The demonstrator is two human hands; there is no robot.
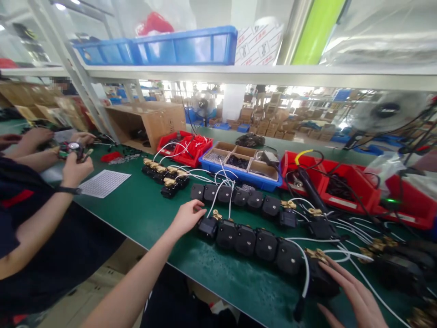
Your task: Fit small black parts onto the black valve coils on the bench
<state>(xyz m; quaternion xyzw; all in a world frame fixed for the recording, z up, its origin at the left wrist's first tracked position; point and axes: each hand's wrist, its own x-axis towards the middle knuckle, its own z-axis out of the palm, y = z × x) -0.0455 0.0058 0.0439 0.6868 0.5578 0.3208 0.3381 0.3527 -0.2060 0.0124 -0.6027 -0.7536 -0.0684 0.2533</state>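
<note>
On the green table [143, 214], right in front of the person, two rows of black valve bodies are lying end to end, some with brass fittings and thin white wires trailing off. The left hand [187, 217] is resting loosely curled on the leftmost unit of the near row [254, 243], fingers touching it but not really clamped around anything. The right hand [355, 294] is lying open and flat against the black unit at the other end of that row, holding nothing. The far row [239, 197] is sitting just behind, untouched.

My guess is these things are stiff, chunky and a bit heavy for their size, so grabbing by the black housing looks like the safe bet; the white wires [344, 253] look thin and snaggy, so not a handle. Brass ends probably slide a bit.

Hard to make out: the right edge is blurring badly, the right hand is getting cut off at the bottom, and what's in the red bins [399, 207] and blue tray [239, 175] is mostly mush. A co-worker's hand [75, 168] at the left is gripping some small part I can't identify.
</note>
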